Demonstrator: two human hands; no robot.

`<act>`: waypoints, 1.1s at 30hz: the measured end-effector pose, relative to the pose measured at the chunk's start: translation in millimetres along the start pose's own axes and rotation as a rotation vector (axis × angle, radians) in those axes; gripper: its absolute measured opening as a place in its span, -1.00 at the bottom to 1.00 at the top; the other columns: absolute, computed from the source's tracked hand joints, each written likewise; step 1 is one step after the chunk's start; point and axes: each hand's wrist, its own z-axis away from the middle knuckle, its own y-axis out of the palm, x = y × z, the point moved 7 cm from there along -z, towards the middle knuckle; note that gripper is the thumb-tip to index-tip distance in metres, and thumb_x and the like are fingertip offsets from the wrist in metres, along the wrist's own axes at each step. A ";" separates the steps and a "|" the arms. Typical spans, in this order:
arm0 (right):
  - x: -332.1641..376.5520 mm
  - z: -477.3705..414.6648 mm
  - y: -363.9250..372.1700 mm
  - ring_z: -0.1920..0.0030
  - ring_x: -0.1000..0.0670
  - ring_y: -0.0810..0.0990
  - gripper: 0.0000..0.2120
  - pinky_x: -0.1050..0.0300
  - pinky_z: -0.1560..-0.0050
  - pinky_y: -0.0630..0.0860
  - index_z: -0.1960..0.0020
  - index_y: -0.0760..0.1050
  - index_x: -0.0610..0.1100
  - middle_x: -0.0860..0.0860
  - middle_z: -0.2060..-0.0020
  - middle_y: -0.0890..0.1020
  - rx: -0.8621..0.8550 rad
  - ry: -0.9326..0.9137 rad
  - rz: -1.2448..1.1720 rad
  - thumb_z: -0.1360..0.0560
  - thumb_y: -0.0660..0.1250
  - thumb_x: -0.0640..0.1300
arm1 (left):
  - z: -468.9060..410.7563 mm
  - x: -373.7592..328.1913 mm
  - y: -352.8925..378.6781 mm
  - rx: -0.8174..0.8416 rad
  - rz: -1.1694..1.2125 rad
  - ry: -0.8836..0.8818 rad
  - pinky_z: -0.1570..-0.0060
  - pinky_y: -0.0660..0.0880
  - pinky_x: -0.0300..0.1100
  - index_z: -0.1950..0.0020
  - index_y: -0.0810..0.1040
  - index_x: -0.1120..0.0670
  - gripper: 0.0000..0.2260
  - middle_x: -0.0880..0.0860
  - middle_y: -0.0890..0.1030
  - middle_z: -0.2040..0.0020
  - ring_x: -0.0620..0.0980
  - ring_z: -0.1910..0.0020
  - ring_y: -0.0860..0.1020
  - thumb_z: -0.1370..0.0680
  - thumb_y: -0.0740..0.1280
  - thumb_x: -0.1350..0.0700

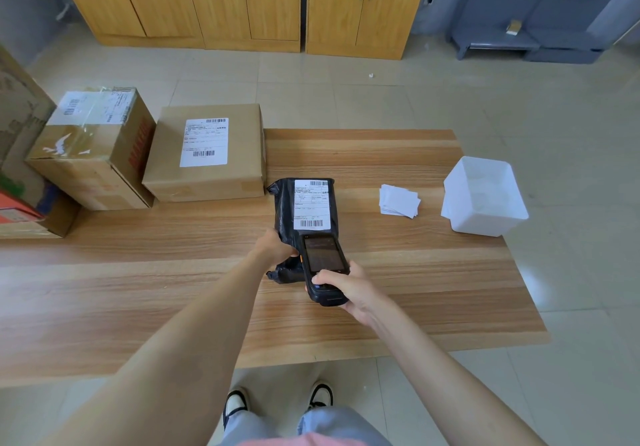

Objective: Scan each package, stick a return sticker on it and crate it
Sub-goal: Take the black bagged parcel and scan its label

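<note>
Black package (286, 203), pinched in left fingers (288, 251), lies partly hidden behind scanner (325, 258) right fingers (327, 274) grip.

Your left hand (277, 246) grips the black plastic bag (284, 203); at its 4 o'clock, your right hand (349, 290) clasps the black handheld scanner (323, 258).

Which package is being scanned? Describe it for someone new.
On the wooden table, look centre, right of the two labelled cardboard boxes. It lies partly under the handheld scanner held by the right hand; the left hand grips its edge. Unlike the boxes, it is a wrinkled black plastic bag.
</note>
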 end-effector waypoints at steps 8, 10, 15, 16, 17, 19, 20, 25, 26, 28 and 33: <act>7.4 -3.3 -11.7 -0.01 -0.16 0.63 -0.43 0.08 0.19 0.56 -0.23 0.35 -0.18 -0.19 -0.04 0.60 -0.045 -0.065 -0.031 -0.29 0.49 -0.37 | 1.5 0.1 -2.3 0.002 -0.021 0.001 0.01 0.45 -0.09 -0.36 0.27 0.22 -0.47 0.19 0.49 -0.22 0.15 -0.16 0.50 -0.50 0.42 0.13; 14.1 -3.9 -22.0 0.07 -0.11 0.63 -0.46 0.11 0.27 0.55 -0.20 0.35 -0.18 -0.17 -0.01 0.59 -0.078 -0.084 -0.030 -0.31 0.48 -0.38 | 1.8 0.3 -3.3 0.002 -0.036 -0.003 0.07 0.42 -0.11 -0.38 0.25 0.22 -0.47 0.19 0.49 -0.23 0.16 -0.17 0.50 -0.51 0.41 0.13; 18.3 -9.7 -62.9 0.16 -0.05 0.60 -0.49 0.12 0.31 0.53 -0.17 0.34 -0.17 -0.15 0.02 0.57 -0.192 -0.100 -0.027 -0.33 0.47 -0.40 | 2.9 0.2 -6.2 -0.012 -0.057 -0.015 0.01 0.43 -0.09 -0.42 0.21 0.21 -0.45 0.19 0.46 -0.26 0.15 -0.21 0.48 -0.53 0.38 0.14; 15.9 -10.7 -72.1 0.16 -0.05 0.59 -0.52 0.12 0.30 0.52 -0.14 0.34 -0.15 -0.13 0.05 0.56 -0.218 -0.099 -0.028 -0.34 0.46 -0.41 | 3.8 0.3 -6.4 -0.013 -0.066 -0.016 -0.01 0.43 -0.09 -0.41 0.21 0.21 -0.46 0.18 0.45 -0.27 0.15 -0.22 0.47 -0.53 0.38 0.15; 11.9 -11.9 -81.3 0.15 -0.04 0.58 -0.52 0.11 0.27 0.52 -0.12 0.33 -0.13 -0.11 0.07 0.55 -0.242 -0.094 -0.028 -0.34 0.46 -0.41 | 4.4 0.4 -6.5 -0.016 -0.076 -0.016 -0.02 0.43 -0.09 -0.42 0.21 0.22 -0.46 0.18 0.44 -0.28 0.15 -0.22 0.47 -0.53 0.38 0.15; 0.0 -14.3 -98.7 0.12 -0.06 0.57 -0.48 0.06 0.17 0.55 -0.16 0.31 -0.13 -0.11 0.04 0.54 -0.286 -0.069 -0.025 -0.33 0.47 -0.40 | 4.2 2.1 -6.6 -0.018 -0.092 -0.015 -0.02 0.41 -0.09 -0.44 0.19 0.22 -0.44 0.19 0.41 -0.32 0.14 -0.19 0.45 -0.53 0.37 0.15; -6.5 -15.3 -106.2 0.09 -0.07 0.57 -0.45 0.02 0.11 0.56 -0.19 0.30 -0.15 -0.13 0.02 0.54 -0.301 -0.054 -0.027 -0.32 0.48 -0.40 | 4.0 3.3 -6.6 -0.019 -0.095 -0.017 -0.01 0.40 -0.10 -0.44 0.19 0.22 -0.44 0.19 0.40 -0.33 0.12 -0.16 0.44 -0.53 0.37 0.15; -30.9 -18.0 -125.9 0.06 -0.10 0.57 -0.41 -0.05 0.02 0.55 -0.21 0.30 -0.13 -0.11 0.03 0.54 -0.331 -0.027 -0.085 -0.30 0.48 -0.42 | 3.3 8.6 -6.4 -0.030 -0.096 -0.043 -0.10 0.43 -0.05 -0.46 0.16 0.22 -0.40 0.20 0.37 -0.36 0.13 -0.21 0.42 -0.52 0.39 0.14; -33.1 -18.2 -127.1 0.05 -0.11 0.57 -0.40 -0.07 0.00 0.55 -0.21 0.29 -0.11 -0.11 0.02 0.54 -0.331 -0.032 -0.090 -0.30 0.48 -0.42 | 3.8 9.0 -5.8 -0.030 -0.093 -0.046 -0.07 0.43 -0.06 -0.47 0.15 0.22 -0.38 0.20 0.37 -0.36 0.14 -0.20 0.43 -0.52 0.39 0.15; -36.9 -19.4 -128.8 0.01 -0.13 0.56 -0.38 -0.07 -0.04 0.54 -0.21 0.28 -0.10 -0.11 0.00 0.54 -0.329 -0.033 -0.098 -0.29 0.48 -0.43 | 5.0 9.6 -4.1 -0.029 -0.086 -0.052 0.04 0.40 -0.12 -0.47 0.14 0.22 -0.38 0.21 0.39 -0.34 0.09 -0.06 0.44 -0.53 0.38 0.16; -47.7 -19.5 -132.3 -0.01 -0.13 0.57 -0.35 -0.01 0.07 0.55 -0.23 0.30 -0.11 -0.12 -0.02 0.55 -0.342 -0.009 -0.084 -0.27 0.49 -0.44 | 6.9 11.1 -0.2 -0.032 -0.090 -0.067 0.05 0.41 -0.11 -0.45 0.16 0.23 -0.38 0.21 0.42 -0.29 0.11 -0.08 0.45 -0.51 0.40 0.14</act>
